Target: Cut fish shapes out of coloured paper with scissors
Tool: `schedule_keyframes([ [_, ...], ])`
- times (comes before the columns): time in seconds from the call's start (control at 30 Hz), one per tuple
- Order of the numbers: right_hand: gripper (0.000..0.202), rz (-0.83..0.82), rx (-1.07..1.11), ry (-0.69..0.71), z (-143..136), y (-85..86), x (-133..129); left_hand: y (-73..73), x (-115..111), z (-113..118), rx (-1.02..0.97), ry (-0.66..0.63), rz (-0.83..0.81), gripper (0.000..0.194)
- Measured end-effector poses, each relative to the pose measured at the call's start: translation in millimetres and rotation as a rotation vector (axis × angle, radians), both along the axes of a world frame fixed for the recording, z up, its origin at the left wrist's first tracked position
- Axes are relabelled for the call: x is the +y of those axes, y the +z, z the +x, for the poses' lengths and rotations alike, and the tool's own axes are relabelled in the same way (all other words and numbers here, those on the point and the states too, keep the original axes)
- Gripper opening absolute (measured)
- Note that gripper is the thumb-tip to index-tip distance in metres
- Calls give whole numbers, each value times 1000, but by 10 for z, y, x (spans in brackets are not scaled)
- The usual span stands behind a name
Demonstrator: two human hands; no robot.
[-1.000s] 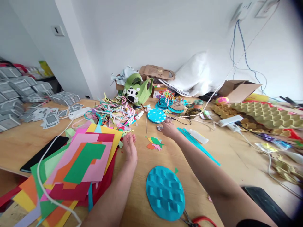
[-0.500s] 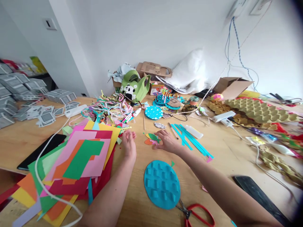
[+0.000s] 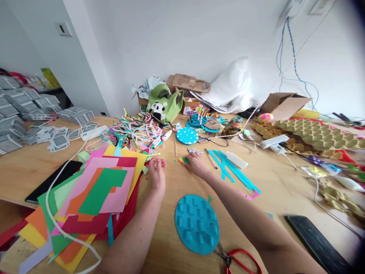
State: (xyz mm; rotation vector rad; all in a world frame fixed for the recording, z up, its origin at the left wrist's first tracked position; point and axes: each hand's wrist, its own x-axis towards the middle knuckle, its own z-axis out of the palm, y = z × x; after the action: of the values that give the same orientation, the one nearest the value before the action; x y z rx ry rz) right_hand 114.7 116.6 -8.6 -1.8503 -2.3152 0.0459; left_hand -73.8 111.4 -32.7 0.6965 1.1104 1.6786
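My right hand (image 3: 196, 164) has its fingers wrapped round small cut paper pieces (image 3: 184, 160), green, yellow and orange, whose edges show at its fingertips. My left hand (image 3: 157, 169) rests palm up beside the paper stack, fingers curled loosely; whether anything lies in them is hard to see. Between my forearms lies a blue paper oval (image 3: 196, 223) with rows of raised tabs. Scissors with red handles (image 3: 238, 260) touch its lower right edge. Blue paper strips (image 3: 234, 173) and a pen (image 3: 212, 159) are right of my right hand.
Coloured paper sheets (image 3: 99, 190) are stacked at left, crossed by a white cable. Behind are tangled pipe cleaners (image 3: 134, 131), a green panda bag (image 3: 165, 106) and a blue dotted disc (image 3: 187, 136). Egg trays (image 3: 319, 135) and a black phone (image 3: 316, 241) are at right.
My right hand has closed over the paper pieces, which now show less. My left hand keeps nearly the same pose. The whole view has shifted slightly.
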Motion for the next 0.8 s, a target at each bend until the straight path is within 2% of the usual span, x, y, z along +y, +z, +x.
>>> schedule_keyframes([
  [0.13, 39, 27, 23, -44, 84, 122, -61, 18, -20, 3, 16, -22, -7, 25],
  [0.23, 41, 42, 64, -85, 227, 297, -242, 40, -40, 4, 47, -32, -17, 20],
  [0.3, 36, 18, 141, -79, 357, 425, -456, 66, -49, 6, 66, -40, -30, 17],
  [0.37, 33, -96, 257, -93, 494, 536, -745, 111, -52, 14, 57, -47, -38, 15],
  [0.47, 38, -260, 505, -223, 650, 636, -1277, 225, -69, 43, 32, -102, -35, 13],
  [0.63, 54, -478, 1070, -440, 646, 581, -2075, 500, -229, 135, 108, -389, -76, 11],
  [0.7, 56, -512, 1181, -513, 574, 510, -2259, 605, -339, 175, 170, -493, -120, 13],
  [0.8, 61, -488, 1256, -599, 460, 412, -2393, 743, -528, 187, 266, -629, -179, 11],
])
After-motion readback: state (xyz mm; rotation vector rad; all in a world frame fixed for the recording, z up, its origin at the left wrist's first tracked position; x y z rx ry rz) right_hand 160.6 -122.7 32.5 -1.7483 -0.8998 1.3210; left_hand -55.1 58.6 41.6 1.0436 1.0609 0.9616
